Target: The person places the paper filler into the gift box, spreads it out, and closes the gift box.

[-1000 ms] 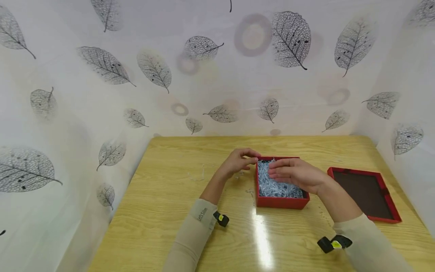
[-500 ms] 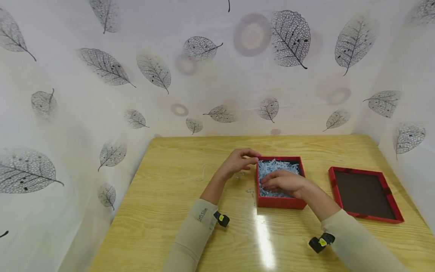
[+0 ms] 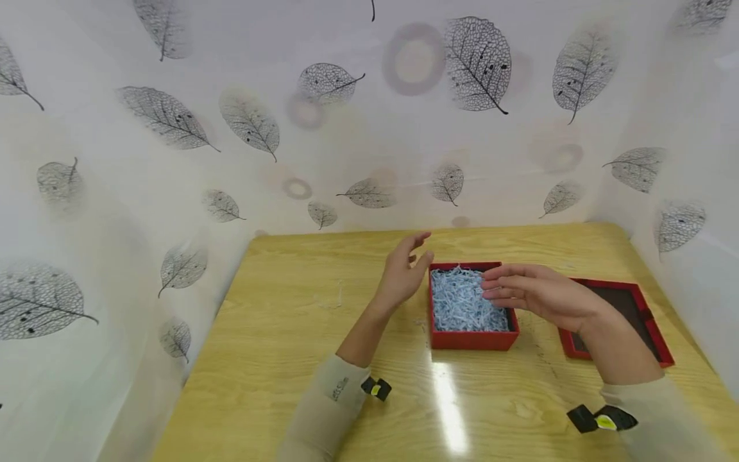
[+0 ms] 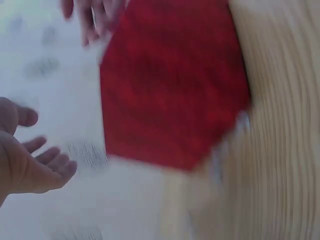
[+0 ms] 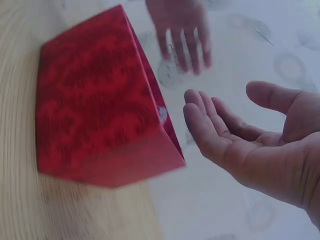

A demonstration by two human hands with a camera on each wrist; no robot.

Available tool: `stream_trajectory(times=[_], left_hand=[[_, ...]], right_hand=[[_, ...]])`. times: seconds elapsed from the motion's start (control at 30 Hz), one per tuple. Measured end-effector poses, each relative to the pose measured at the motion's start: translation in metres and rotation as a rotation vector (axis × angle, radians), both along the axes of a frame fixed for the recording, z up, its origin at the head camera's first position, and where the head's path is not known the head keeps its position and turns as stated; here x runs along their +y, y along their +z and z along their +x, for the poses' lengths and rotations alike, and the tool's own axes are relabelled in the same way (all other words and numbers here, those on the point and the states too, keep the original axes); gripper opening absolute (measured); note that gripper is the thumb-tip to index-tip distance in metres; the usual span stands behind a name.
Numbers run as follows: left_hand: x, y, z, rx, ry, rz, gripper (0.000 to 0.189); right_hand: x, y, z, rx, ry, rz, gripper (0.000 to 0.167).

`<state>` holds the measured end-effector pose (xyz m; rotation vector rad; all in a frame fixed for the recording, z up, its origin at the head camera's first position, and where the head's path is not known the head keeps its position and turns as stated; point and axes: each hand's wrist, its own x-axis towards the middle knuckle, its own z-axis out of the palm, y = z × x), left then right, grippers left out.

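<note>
An uncovered red box [image 3: 475, 341] stands right of the middle of the table, filled with pale blue shredded paper [image 3: 464, 301]. My left hand [image 3: 402, 273] hovers just off the box's left side, its fingers loosely bent and holding nothing. Above the box's right part is my right hand [image 3: 539, 294], palm turned inward, fingers fairly straight and nothing in them. In the right wrist view the right hand [image 5: 250, 135] is apart from the patterned red box wall [image 5: 95, 100]. The left wrist view is blurred; there the left hand [image 4: 30, 155] also stands clear of the box.
A red lid [image 3: 649, 321] with a dark inside lies on the table to the right, partly hidden by my right forearm. A few paper shreds [image 3: 339, 295] are scattered on the wooden table [image 3: 277, 359]. A leaf-printed curtain [image 3: 369, 128] hangs behind and at both sides.
My right hand pressed down into the shredded paper, then rose and moved right. My left hand has let go of the box's left edge and lifted slightly.
</note>
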<state>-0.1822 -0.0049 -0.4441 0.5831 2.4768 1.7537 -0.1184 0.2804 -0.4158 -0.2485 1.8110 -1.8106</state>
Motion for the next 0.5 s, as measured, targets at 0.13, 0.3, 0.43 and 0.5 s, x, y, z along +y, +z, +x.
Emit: stream_trajectory(times=[0.13, 0.3, 0.43, 0.5], left_hand=[[0.036, 0.024, 0.050, -0.027, -0.090, 0.102, 0.060], [0.084, 0.025, 0.104, -0.191, -0.253, 0.099, 0.071], [0.118, 0.015, 0.122, -0.191, -0.289, 0.035, 0.075], [0.134, 0.008, 0.127, -0.197, -0.291, 0.006, 0.076]], right_hand=[[0.038, -0.004, 0.016, 0.063, -0.077, -0.007, 0.040], [0.080, -0.025, 0.032, 0.092, -0.179, -0.134, 0.032], [0.112, -0.038, 0.043, 0.131, -0.269, -0.082, 0.035], [0.129, -0.043, 0.050, 0.171, -0.340, 0.067, 0.029]])
